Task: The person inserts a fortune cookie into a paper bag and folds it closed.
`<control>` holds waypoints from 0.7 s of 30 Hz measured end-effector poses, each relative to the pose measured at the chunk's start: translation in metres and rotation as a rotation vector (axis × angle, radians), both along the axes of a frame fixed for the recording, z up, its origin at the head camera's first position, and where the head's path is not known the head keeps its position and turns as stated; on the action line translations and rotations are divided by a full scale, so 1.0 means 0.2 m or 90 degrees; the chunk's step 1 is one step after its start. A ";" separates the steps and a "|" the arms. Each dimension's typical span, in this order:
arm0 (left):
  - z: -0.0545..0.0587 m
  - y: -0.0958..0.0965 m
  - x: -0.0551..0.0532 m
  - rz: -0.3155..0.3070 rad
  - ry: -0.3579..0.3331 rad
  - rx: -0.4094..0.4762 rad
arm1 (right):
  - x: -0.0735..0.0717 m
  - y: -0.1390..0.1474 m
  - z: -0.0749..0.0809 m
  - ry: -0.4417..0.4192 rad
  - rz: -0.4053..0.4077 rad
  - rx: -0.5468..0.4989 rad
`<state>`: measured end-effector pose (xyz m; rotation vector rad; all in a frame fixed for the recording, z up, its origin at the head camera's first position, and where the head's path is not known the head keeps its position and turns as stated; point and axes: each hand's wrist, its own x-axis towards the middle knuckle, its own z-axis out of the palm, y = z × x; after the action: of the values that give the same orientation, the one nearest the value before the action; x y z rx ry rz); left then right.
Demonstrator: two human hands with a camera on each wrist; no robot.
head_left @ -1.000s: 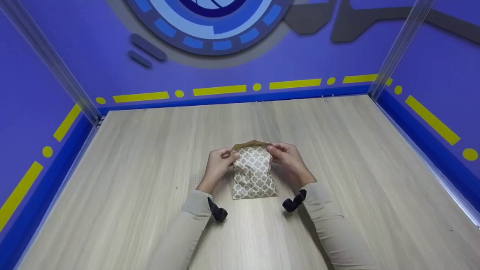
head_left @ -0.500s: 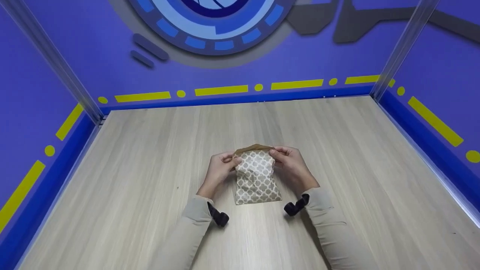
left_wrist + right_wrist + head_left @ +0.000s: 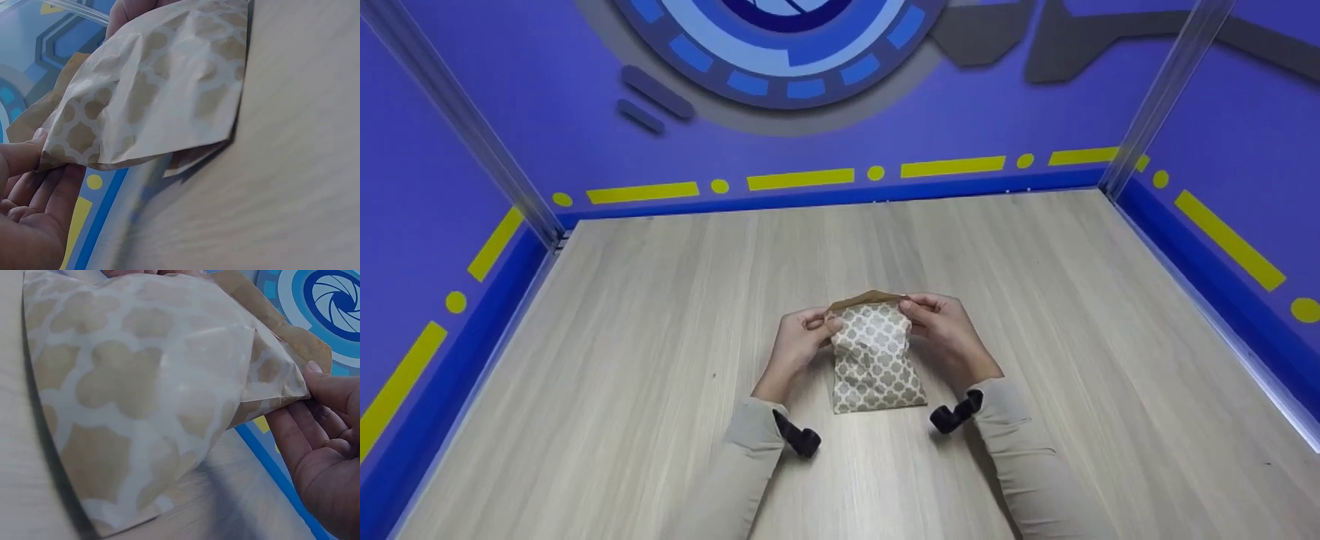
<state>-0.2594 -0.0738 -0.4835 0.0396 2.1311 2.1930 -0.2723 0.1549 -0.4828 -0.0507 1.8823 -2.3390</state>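
Observation:
A paper bag [image 3: 877,367] with a tan and white quatrefoil pattern stands between the two hands, its bottom edge on the table. Plain brown paper shows along its far top edge. My left hand [image 3: 799,337] pinches the upper left corner between thumb and fingers; the left wrist view shows this left hand [image 3: 34,197] with the thumb on the printed side. At the upper right corner, my right hand [image 3: 945,326] pinches the paper likewise. Up close in the right wrist view, the bag [image 3: 124,382] looks bulged and creased beside the right hand [image 3: 326,450]. Its inside is hidden.
The wood-grain table [image 3: 660,300] spreads around the bag. Blue-purple panels with yellow marks, including the back wall [image 3: 810,157], enclose its far side and both flanks. Black wrist cameras hang at both cuffs, the left camera [image 3: 806,442] close to the tabletop.
Both hands and the bag have shifted slightly toward the near side and a little right in the head view. The pinch on both corners stays the same.

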 end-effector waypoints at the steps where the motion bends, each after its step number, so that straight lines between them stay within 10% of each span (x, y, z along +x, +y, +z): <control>1: 0.00 0.00 0.00 -0.003 0.002 -0.005 | 0.00 0.00 0.00 0.001 0.003 0.003; 21: 0.11 -0.03 0.07 -0.047 0.042 -0.013 | 0.01 -0.01 0.02 0.009 0.014 0.047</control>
<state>-0.2456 -0.0796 -0.4613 0.1885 2.1481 2.1573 -0.2705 0.1536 -0.4783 -0.0805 1.9626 -2.2581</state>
